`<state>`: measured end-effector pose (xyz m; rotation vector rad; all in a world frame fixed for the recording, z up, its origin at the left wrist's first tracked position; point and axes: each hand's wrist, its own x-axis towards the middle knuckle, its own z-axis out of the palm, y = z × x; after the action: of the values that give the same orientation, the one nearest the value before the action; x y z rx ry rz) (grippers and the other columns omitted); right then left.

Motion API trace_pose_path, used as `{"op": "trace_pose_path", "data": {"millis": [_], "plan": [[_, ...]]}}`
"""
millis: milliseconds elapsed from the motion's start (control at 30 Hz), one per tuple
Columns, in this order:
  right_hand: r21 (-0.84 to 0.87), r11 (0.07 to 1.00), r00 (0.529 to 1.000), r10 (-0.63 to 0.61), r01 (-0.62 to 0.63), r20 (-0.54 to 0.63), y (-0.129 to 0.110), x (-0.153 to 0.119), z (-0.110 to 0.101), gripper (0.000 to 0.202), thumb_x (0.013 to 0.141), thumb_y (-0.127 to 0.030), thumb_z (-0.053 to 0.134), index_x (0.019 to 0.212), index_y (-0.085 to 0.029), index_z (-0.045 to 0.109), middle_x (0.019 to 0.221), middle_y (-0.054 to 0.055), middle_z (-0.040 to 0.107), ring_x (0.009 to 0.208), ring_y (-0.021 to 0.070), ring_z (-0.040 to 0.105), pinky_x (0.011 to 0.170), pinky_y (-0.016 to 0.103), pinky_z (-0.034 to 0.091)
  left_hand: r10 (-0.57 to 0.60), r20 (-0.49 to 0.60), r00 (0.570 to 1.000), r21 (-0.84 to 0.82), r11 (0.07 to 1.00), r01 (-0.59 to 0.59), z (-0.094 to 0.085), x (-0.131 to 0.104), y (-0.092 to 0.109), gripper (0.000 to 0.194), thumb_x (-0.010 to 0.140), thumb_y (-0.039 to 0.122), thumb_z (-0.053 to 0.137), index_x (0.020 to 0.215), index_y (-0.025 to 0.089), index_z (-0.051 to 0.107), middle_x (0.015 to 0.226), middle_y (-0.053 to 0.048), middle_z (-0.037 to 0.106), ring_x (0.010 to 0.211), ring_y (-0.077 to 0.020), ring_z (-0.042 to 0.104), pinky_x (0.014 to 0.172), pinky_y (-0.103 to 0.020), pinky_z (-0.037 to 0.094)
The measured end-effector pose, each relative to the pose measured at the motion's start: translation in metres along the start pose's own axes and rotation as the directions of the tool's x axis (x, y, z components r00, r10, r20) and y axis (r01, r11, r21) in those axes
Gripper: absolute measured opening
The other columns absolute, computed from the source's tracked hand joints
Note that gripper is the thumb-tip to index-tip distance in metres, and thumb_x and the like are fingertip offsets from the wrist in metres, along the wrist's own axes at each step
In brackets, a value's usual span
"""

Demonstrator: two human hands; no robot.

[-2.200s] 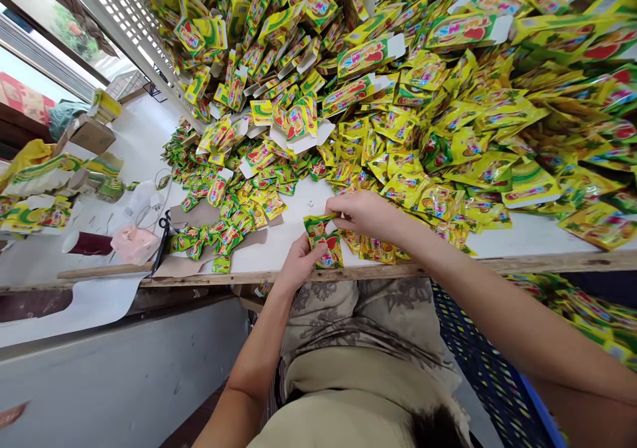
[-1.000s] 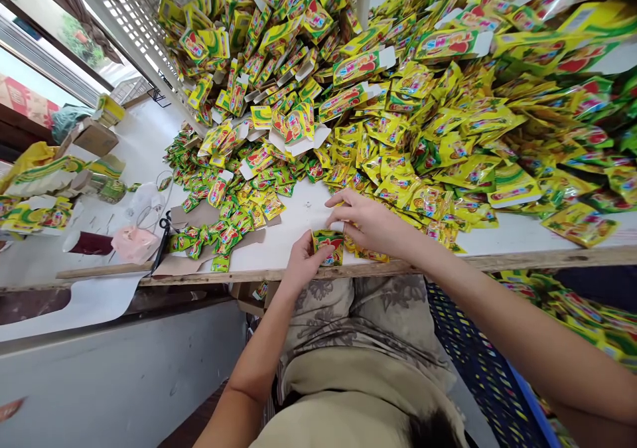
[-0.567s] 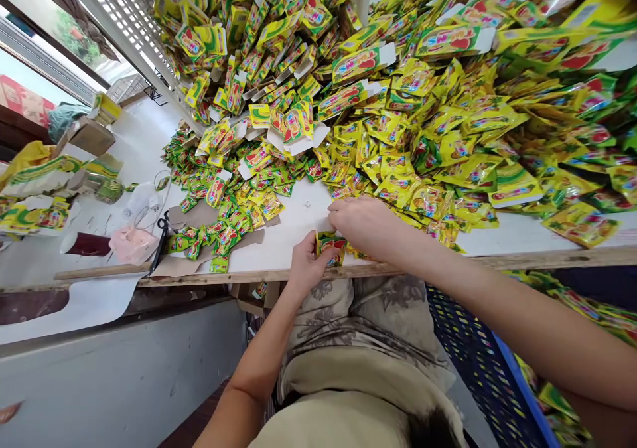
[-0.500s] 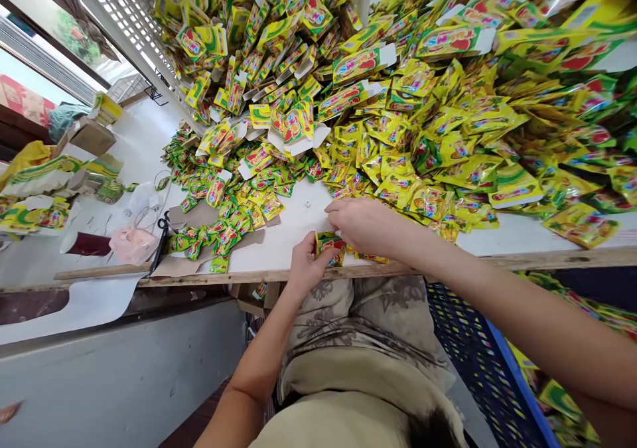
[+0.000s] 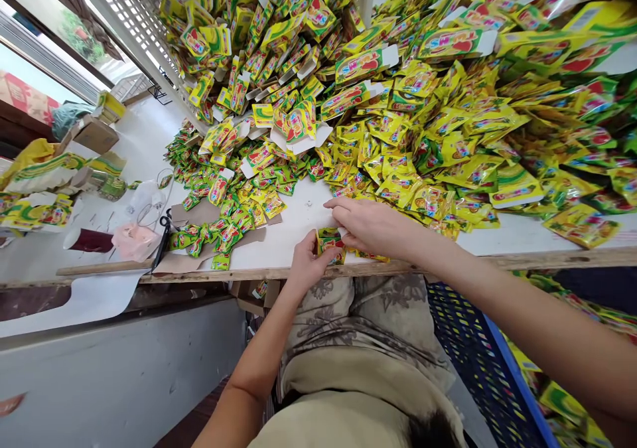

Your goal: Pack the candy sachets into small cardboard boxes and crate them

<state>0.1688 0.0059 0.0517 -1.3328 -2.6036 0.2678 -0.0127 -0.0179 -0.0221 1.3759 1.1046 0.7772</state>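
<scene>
Near the table's front edge, my left hand (image 5: 309, 261) is closed around a small yellow-green box (image 5: 330, 241), its thumb across the front. My right hand (image 5: 355, 221) is at the box's upper right, fingers bent and pressed together; what they hold, if anything, is hidden. Beneath and beside the right hand lies a yellow packet (image 5: 372, 257) at the edge. A large heap of yellow packets (image 5: 423, 169) spreads behind the right hand. Green packets (image 5: 229, 232) lie on brown cardboard to the left.
Open boxes (image 5: 365, 63) lie on the heap beside a white perforated crate (image 5: 134, 20). Black scissors (image 5: 162, 245), a pink bag (image 5: 134, 239) and a dark red cup (image 5: 89, 241) are at left. Below the table at right stands a blue crate (image 5: 517, 362) with packets.
My left hand still holds the box. The right hand's fingers have shifted slightly at the box's top. The camera view has moved a little.
</scene>
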Motion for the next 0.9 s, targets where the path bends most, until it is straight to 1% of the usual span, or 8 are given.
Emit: {"op": "trace_pose_path", "data": {"millis": [67,200,333,467,567,700,767,900], "plan": [[0.029,0.999,0.999,0.034,-0.033,-0.034,0.003,-0.002,0.002,0.017,0.079,-0.011,0.052,0.093,-0.013,0.061,0.122,0.019,0.061,0.091,0.0256,0.066,0.075,0.036,0.053,-0.005,0.006,1.000,-0.022,1.000,0.005,0.000,0.000,-0.001,0.033,0.075,0.040,0.069,0.097,0.016,0.060,0.090,-0.003,0.067,0.082,-0.0166,0.059,0.077,-0.027,0.047],[0.092,0.995,0.994,0.058,-0.049,-0.098,0.007,-0.009,-0.002,0.017,0.082,-0.010,0.049,0.091,-0.015,0.062,0.117,0.015,0.064,0.100,0.0249,0.065,0.079,0.035,0.053,-0.016,-0.012,1.000,-0.093,0.996,0.015,0.001,0.002,-0.002,0.035,0.073,0.039,0.071,0.099,0.017,0.061,0.093,-0.003,0.068,0.086,-0.0174,0.060,0.081,-0.029,0.048],[0.156,0.987,0.986,-0.001,0.028,-0.169,0.005,-0.016,-0.005,0.011,0.084,-0.016,0.054,0.087,-0.015,0.065,0.135,0.017,0.053,0.123,0.0312,0.052,0.098,0.045,0.047,0.006,-0.013,1.000,-0.127,0.992,-0.008,0.002,0.003,-0.001,0.035,0.072,0.035,0.072,0.099,0.016,0.061,0.092,-0.003,0.067,0.084,-0.0165,0.059,0.080,-0.028,0.048],[0.241,0.970,0.995,-0.019,0.042,-0.097,0.003,-0.016,0.001,0.013,0.081,-0.015,0.058,0.088,-0.015,0.069,0.139,0.019,0.051,0.126,0.0332,0.050,0.100,0.050,0.045,0.006,-0.008,1.000,-0.105,0.994,-0.006,0.001,0.004,0.000,0.035,0.072,0.033,0.071,0.101,0.016,0.060,0.093,-0.003,0.066,0.085,-0.0168,0.058,0.080,-0.028,0.047],[0.293,0.955,0.998,-0.024,0.042,-0.065,0.005,-0.012,0.007,0.013,0.081,-0.017,0.059,0.087,-0.016,0.071,0.136,0.019,0.054,0.126,0.0323,0.051,0.099,0.049,0.047,0.003,-0.010,1.000,-0.107,0.994,-0.004,0.000,0.004,-0.001,0.036,0.072,0.032,0.071,0.102,0.016,0.060,0.093,-0.003,0.065,0.085,-0.0173,0.058,0.080,-0.029,0.047],[0.324,0.945,0.999,-0.035,0.035,-0.005,0.008,-0.011,0.008,0.015,0.081,-0.016,0.060,0.089,-0.017,0.072,0.140,0.017,0.051,0.124,0.0315,0.054,0.097,0.046,0.049,0.003,-0.015,1.000,-0.125,0.992,-0.005,-0.001,0.004,-0.002,0.037,0.070,0.034,0.072,0.101,0.016,0.061,0.094,-0.003,0.066,0.085,-0.0172,0.058,0.081,-0.029,0.047],[0.338,0.940,0.998,-0.040,0.051,-0.040,0.009,-0.013,0.006,0.018,0.081,-0.014,0.059,0.092,-0.018,0.072,0.139,0.015,0.053,0.123,0.0295,0.054,0.099,0.045,0.048,-0.005,-0.012,1.000,-0.129,0.992,0.004,0.000,0.004,-0.001,0.039,0.070,0.036,0.073,0.101,0.016,0.061,0.094,-0.003,0.066,0.085,-0.0174,0.059,0.082,-0.029,0.047],[0.311,0.949,0.983,0.014,0.044,-0.184,0.013,-0.015,0.005,0.023,0.081,-0.011,0.056,0.095,-0.019,0.072,0.133,0.013,0.058,0.124,0.0285,0.053,0.102,0.048,0.045,-0.015,0.002,1.000,-0.131,0.991,0.015,0.000,0.004,-0.001,0.040,0.071,0.039,0.074,0.102,0.017,0.061,0.095,-0.004,0.067,0.086,-0.0176,0.059,0.081,-0.029,0.048]]}}
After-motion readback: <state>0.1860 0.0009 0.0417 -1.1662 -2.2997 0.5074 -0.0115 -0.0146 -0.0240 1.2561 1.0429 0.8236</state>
